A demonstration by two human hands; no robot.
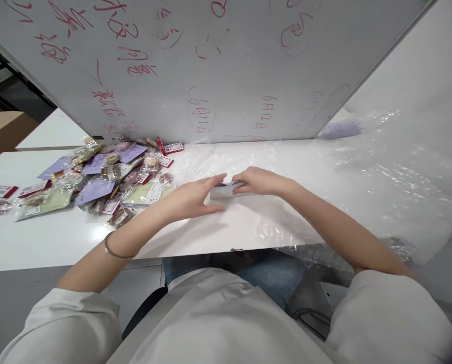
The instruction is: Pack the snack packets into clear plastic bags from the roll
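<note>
My right hand pinches a small flat packet by its right end, above the white table. The packet looks pale, with a dark bluish-purple strip along its upper edge; its exact kind is hard to make out. At the packet's left end is my left hand, thumb and fingers spread apart around it without a visible grip. Left of that hand lies a heap of small clear bags with round trinkets, mixed with purple card packets, pale green packets and red-edged labels.
A whiteboard with red writing stands along the table's back edge. Crumpled clear plastic film spreads over the right side, with a purple bundle near it. A cardboard box sits at far left. The table's front edge is close to my body.
</note>
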